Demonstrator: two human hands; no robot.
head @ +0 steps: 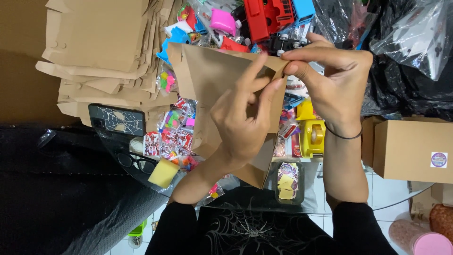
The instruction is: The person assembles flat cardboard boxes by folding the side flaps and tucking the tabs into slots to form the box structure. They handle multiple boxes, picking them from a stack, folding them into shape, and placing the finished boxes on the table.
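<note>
From the head camera, the flat brown cardboard box blank point(207, 75) is held above the cluttered table, its top corner pinched by the right hand point(337, 85) while the left hand point(240, 123) grips its middle (covering the fold). The lower edge hides behind the left wrist.

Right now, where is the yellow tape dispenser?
In the head view the yellow tape dispenser sits on the glass table, just under the right hand, beside the right wrist with its black band and above the small tray of stickers.
</note>
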